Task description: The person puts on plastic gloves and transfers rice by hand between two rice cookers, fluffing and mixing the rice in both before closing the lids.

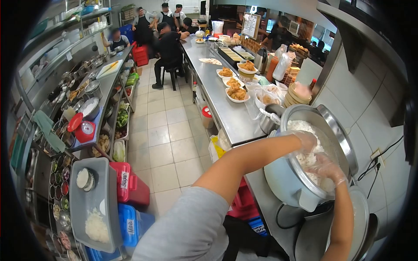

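Note:
Both my hands reach into a large light-blue rice cooker (278, 172) filled with white rice (301, 126). Each wears a clear plastic glove. My left hand (306, 142) bends down into the rice from the far side, its fingers curled and partly hidden. Opposite it, my right hand (329, 168) comes in over the near rim, fingers bent around a clump of rice between the two hands. Whether any small tool is inside that clump is hidden. The cooker's hinged lid (337, 132) stands raised along the wall side.
Bowls of fried chicken (236, 93) line the steel counter (209, 82), near stacked bamboo steamers (298, 95). To my left, a grey bin (111, 195) holds rice and small round containers, beside red (141, 187) and blue (135, 222) tubs. Several people (167, 50) are farther back along the tiled aisle.

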A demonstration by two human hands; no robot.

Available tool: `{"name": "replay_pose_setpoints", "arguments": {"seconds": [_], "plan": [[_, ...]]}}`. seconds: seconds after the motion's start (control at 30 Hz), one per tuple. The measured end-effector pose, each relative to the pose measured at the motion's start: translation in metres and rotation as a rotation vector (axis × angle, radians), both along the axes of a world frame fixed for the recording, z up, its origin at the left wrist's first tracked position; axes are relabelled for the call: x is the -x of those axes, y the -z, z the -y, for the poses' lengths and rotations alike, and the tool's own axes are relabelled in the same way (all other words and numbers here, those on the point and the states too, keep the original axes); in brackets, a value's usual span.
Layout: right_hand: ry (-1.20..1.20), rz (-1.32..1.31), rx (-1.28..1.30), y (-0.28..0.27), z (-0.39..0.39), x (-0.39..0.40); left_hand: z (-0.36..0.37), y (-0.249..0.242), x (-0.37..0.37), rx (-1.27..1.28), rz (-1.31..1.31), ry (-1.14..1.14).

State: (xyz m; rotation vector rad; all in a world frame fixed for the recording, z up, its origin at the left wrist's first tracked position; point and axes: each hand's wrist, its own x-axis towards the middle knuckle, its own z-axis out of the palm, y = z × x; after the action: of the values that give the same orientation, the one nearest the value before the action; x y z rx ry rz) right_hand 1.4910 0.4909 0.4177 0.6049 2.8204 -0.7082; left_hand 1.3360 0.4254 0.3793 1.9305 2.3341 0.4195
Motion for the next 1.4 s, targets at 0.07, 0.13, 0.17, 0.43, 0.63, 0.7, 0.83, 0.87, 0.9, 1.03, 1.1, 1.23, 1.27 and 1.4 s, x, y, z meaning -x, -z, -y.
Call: {"name": "replay_pose_setpoints", "arguments": {"seconds": [0.07,0.13,0.17,0.43,0.63,0.7,0.83,0.87,0.9,1.03,1.1,1.23,1.27,1.4], "plan": [[-0.063,-0.09,-0.166,0.025,-0.016,0.003,-0.014,0.006,0.01,0.024,0.07,-0.03],[-0.221,-0.091,-0.328,0.031,-0.021,0.005,-0.021,0.003,0.011,0.063,0.083,0.032],[-0.22,-0.093,-0.329,0.029,-0.025,0.005,-0.023,0.003,0.013,0.102,0.095,0.09],[-0.044,-0.541,0.29,0.042,-0.061,-0.011,0.002,-0.005,-0.03,0.202,-0.172,0.136],[-0.05,-0.429,-0.489,0.01,-0.015,-0.011,-0.012,0.008,-0.01,-0.275,0.054,0.024],[-0.066,-0.383,-0.48,0.005,-0.012,-0.011,-0.021,0.001,-0.001,-0.205,0.075,0.026],[0.019,-0.242,-0.576,0.009,-0.023,0.0,-0.03,0.015,0.002,-0.362,-0.016,0.059],[0.001,-0.313,-0.575,0.017,-0.032,-0.002,-0.038,0.021,0.002,-0.398,-0.042,0.026],[0.001,-0.3,-0.572,0.027,-0.046,-0.004,-0.044,0.023,0.004,-0.439,-0.076,-0.008],[-0.315,-0.316,-0.488,0.0,-0.025,-0.022,-0.011,-0.011,0.008,-0.297,0.11,0.085],[-0.277,-0.061,-0.283,-0.008,-0.014,-0.026,0.0,-0.027,0.005,0.068,0.221,0.036],[-0.199,-0.059,-0.274,0.019,-0.046,-0.02,-0.023,0.005,0.013,-0.142,0.162,0.083],[-0.193,-0.069,-0.288,0.021,-0.051,-0.02,-0.027,0.007,0.012,-0.198,0.135,0.037],[0.118,-0.391,0.387,0.042,-0.075,-0.017,-0.024,0.006,0.003,-0.444,-0.009,-0.022]]}}
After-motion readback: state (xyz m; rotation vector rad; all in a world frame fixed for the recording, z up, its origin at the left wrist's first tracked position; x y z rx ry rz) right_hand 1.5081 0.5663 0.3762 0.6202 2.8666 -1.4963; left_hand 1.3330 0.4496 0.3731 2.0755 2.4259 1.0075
